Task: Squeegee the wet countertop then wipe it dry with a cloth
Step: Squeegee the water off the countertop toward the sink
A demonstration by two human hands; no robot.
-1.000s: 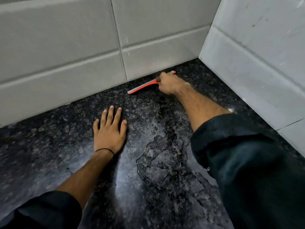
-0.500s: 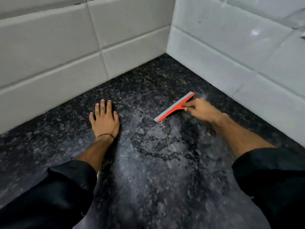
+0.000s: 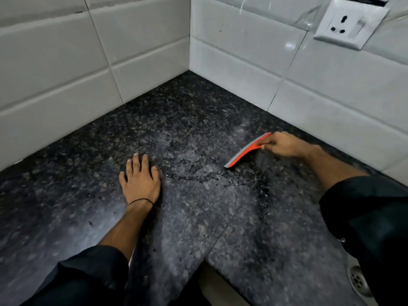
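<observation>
A dark speckled granite countertop (image 3: 198, 217) fills the corner between two tiled walls. A shallow puddle of water (image 3: 194, 171) lies near its middle. My right hand (image 3: 284, 144) grips the handle of an orange squeegee (image 3: 247, 151) with a grey blade, whose lower end touches the counter at the puddle's right edge. My left hand (image 3: 140, 180) rests flat on the counter left of the puddle, fingers spread, holding nothing. No cloth is in view.
White tiled walls (image 3: 88, 74) meet in a corner behind the counter. An electrical socket (image 3: 351, 23) sits high on the right wall. A metal sink drain (image 3: 359, 281) shows at the lower right, and the counter's front edge notches inward at the bottom centre.
My right hand has pulled the squeegee from the back wall toward me and to the right, pushing water along. My left hand stays flat on the counter. The view has shifted.
</observation>
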